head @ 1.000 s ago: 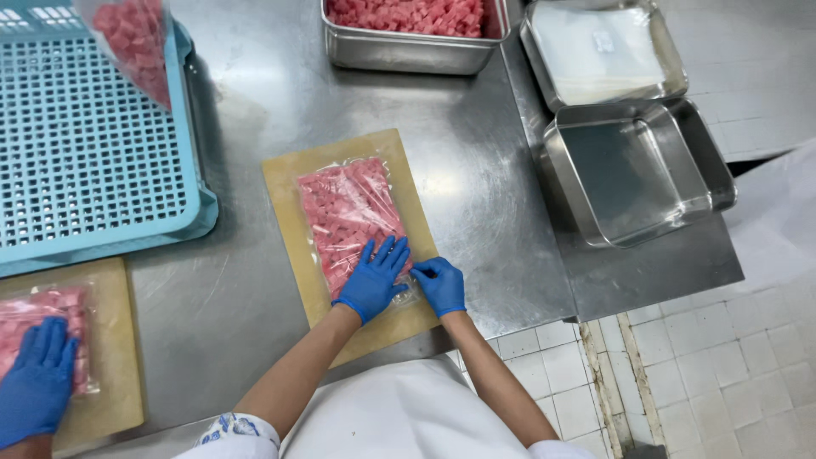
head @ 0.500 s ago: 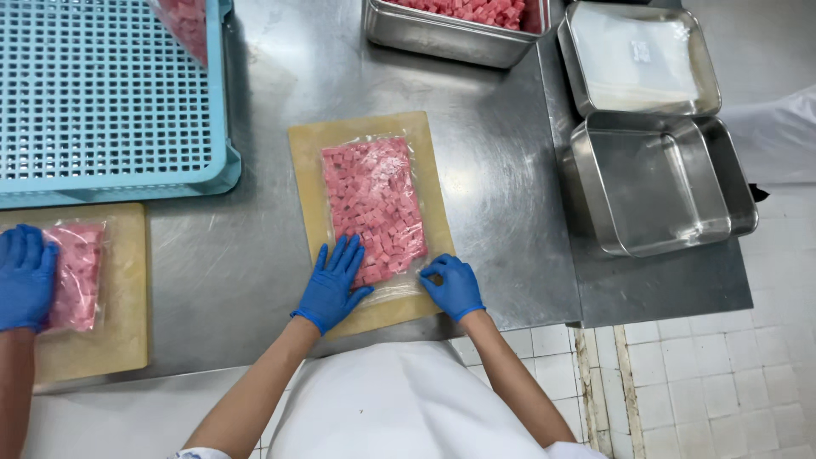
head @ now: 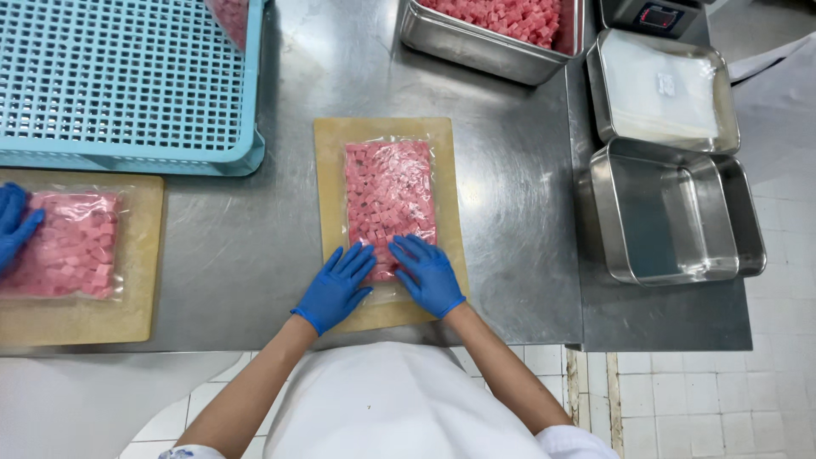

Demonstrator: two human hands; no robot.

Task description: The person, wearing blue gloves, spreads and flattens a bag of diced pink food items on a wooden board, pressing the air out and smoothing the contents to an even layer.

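Both gloved hands lie flat, fingers spread, on the near end of a clear bag of pink meat cubes (head: 389, 204): left hand (head: 336, 287), right hand (head: 427, 274). We note the bag rests centred on a tan cutting board (head: 331, 161) on the steel table (head: 255, 255). Risk, in our judgement: uneven pressing could bunch the cubes or push them toward the bag mouth; wet gloves could slide the bag off the board.
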